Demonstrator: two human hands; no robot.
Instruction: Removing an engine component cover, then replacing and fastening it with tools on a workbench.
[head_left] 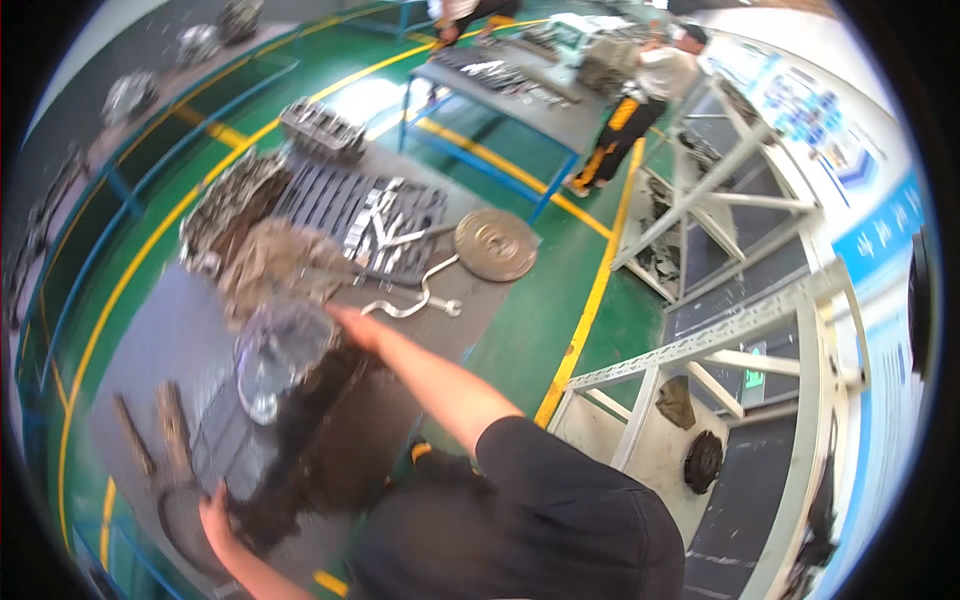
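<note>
A blurred, clear rounded thing, which looks like plastic or glass, stands on the grey worktable. Beside its right edge is my right hand, its fingers stretched out; whether it touches that edge is unclear. Nearer me, my left hand is by a thin dark looped outline on the tabletop, thumb and finger apart. A dark wet-looking patch spreads between my arms. Left of the outline lie two long brown bars. A dark ring is partly seen near my left hand.
Beyond are a brown cloth, engine castings, a tool tray, a round metal disc and a bent wrench. White metal racks stand at right. A person stands by another blue-legged table.
</note>
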